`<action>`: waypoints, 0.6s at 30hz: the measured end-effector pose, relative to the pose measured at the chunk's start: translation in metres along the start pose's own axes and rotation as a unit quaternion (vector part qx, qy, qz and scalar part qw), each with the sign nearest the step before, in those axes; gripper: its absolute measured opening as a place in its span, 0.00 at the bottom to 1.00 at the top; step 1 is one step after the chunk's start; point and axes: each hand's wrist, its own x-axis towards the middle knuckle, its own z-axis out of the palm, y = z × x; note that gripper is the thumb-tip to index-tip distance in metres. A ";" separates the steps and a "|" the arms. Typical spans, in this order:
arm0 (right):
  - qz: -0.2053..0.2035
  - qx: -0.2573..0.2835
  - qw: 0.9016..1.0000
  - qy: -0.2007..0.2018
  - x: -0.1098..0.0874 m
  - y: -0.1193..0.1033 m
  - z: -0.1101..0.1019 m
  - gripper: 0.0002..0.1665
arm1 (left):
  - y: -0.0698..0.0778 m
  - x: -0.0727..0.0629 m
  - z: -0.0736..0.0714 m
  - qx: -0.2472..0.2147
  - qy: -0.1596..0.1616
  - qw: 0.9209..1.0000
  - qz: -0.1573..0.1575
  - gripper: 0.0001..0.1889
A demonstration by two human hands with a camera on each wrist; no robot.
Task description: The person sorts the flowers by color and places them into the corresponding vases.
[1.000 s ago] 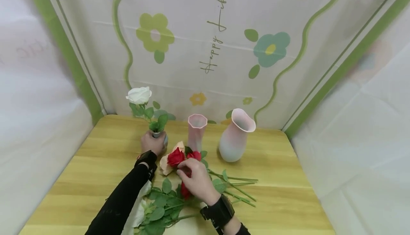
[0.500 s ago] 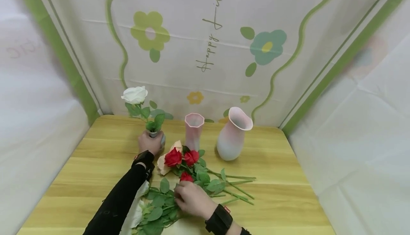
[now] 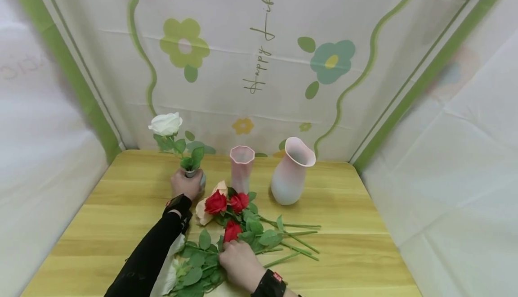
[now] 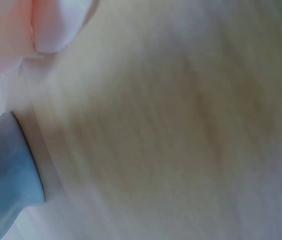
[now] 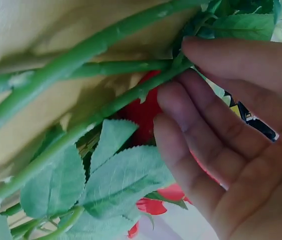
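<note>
My left hand (image 3: 187,183) grips the neck of a small vase (image 4: 8,175), which shows blue-grey in the left wrist view. A white rose (image 3: 166,124) with green leaves stands in it, leaning left. My right hand (image 3: 241,263) pinches a green stem (image 5: 115,102) between thumb and fingers, just below a red rose (image 3: 232,231). Two more red roses (image 3: 216,202) and peach roses (image 3: 203,212) lie beyond that hand, their stems pointing right. White roses (image 3: 171,276) with leafy stems lie at its left, partly behind the left sleeve.
An octagonal-rimmed pink vase (image 3: 242,171) stands behind the flowers. To its right is a wider pink-and-white vase (image 3: 288,177) with a flared mouth. The wooden table (image 3: 344,252) meets a printed fabric wall (image 3: 226,81) at the back.
My right hand has moved from above the red roses toward the front and taken hold of a stem. The left hand keeps its grip on the small vase.
</note>
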 end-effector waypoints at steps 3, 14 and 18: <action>0.013 -0.010 1.000 -0.006 0.001 -0.004 0.001 0.11 | 0.000 0.000 -0.001 0.003 0.002 1.000 -0.005 0.16; 0.071 0.005 0.996 -0.047 0.006 -0.015 0.005 0.09 | 0.004 -0.002 -0.002 0.020 0.013 1.000 -0.008 0.15; 0.077 0.009 0.996 -0.055 0.006 -0.015 0.005 0.10 | 0.005 -0.002 0.000 0.016 0.018 1.000 0.003 0.15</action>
